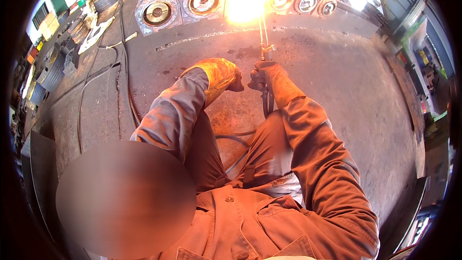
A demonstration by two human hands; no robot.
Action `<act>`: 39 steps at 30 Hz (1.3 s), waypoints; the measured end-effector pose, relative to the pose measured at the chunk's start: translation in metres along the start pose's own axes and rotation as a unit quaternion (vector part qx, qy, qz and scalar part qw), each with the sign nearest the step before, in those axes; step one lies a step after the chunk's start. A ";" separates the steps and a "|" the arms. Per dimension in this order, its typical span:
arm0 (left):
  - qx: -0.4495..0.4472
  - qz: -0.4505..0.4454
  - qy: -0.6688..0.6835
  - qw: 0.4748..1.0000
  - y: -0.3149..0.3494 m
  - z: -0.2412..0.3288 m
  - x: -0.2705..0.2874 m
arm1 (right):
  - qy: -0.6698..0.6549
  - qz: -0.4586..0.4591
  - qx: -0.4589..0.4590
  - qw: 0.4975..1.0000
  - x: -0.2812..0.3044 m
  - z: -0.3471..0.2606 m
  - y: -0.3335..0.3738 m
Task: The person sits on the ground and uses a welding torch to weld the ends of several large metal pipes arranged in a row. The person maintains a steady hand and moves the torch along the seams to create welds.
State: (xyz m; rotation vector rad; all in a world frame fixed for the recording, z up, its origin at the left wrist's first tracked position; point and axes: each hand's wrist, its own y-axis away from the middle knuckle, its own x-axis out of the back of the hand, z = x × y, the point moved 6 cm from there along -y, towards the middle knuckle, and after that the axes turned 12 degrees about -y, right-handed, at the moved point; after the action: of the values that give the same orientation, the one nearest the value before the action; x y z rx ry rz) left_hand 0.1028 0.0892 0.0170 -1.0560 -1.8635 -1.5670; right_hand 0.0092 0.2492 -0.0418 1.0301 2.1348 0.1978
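In my gloved right hand [269, 79] is a gas cutting torch [266, 52], its thin tubes pointing away from me. A bright flame [248, 0] flares at the torch's far end and hides the tip and the part of the cylinder row behind it. To the left of the torch, my left hand [226, 79] wears a yellow glove, fingers curled in; whether anything is in them is hidden. Beyond both hands lie several thick metal cylinders [201, 2] side by side, round ends toward me. Two hoses [268, 102] run back from the torch toward my knees.
A broad steel plate [356, 82] forms the floor under me, with a rough seam crossing it before the cylinders. Dark hoses [126, 62] trail along the left. Coiled or ribbed metal rings [50, 70] stand at the far left, near pale rags [96, 36]. Racks line the right edge.
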 end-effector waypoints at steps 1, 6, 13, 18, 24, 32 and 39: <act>0.000 0.007 0.006 1.000 0.001 -0.001 -0.001 | -0.007 -0.004 0.005 1.000 -0.002 0.000 0.000; 0.004 0.051 0.038 0.998 0.013 -0.004 -0.004 | -0.021 0.014 0.056 0.998 -0.018 0.003 0.012; 0.033 0.078 0.014 0.996 -0.032 -0.019 -0.031 | -0.011 0.025 0.007 1.000 -0.019 0.012 -0.004; 0.013 0.082 0.037 0.996 -0.038 -0.005 -0.019 | -0.084 0.039 0.001 0.996 0.033 0.011 -0.036; 0.016 0.077 0.068 0.995 -0.031 -0.028 -0.033 | -0.119 0.031 -0.014 0.992 0.013 0.020 -0.042; -0.040 0.154 0.099 0.982 0.035 -0.013 -0.008 | -0.114 -0.019 -0.006 0.993 0.035 0.012 -0.023; 0.043 0.122 0.171 0.977 0.050 -0.041 0.004 | -0.072 0.026 0.036 0.996 0.008 0.005 0.016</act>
State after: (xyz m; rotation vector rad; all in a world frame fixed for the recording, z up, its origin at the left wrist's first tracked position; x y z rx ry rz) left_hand 0.1363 0.0524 0.0591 -0.8749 -1.4943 -1.4095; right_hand 0.0192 0.2647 -0.0436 1.1088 1.9991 0.0703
